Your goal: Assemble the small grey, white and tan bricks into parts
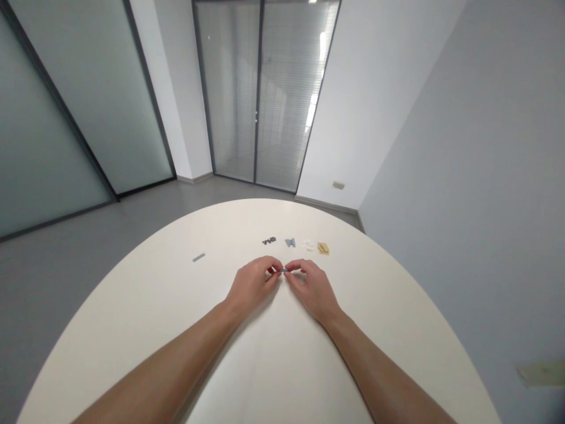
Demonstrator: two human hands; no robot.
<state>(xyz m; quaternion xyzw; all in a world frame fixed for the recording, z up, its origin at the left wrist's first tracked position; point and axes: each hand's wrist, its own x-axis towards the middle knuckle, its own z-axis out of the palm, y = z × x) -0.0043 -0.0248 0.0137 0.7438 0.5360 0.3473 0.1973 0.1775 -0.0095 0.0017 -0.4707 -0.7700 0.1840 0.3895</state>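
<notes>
My left hand [258, 277] and my right hand [311, 285] meet near the middle of the white table, thumbs and fingertips pinched. Between them they grip a small grey piece [283, 270], mostly covered by the fingertips; its exact kind is too small to make out. Just beyond the hands lie a cluster of small dark pieces [269, 240], a few blue-grey pieces [290, 242], some tiny white pieces [308, 245] and a pile of tan pieces [323, 248]. A flat grey strip [199, 257] lies apart, to the left of my left hand.
The round white table [145, 330] curves away on both sides, its far edge close behind the small pieces. Past it are a grey floor [176, 203], glass partitions [233, 88] and pale walls with an outlet plate [338, 185].
</notes>
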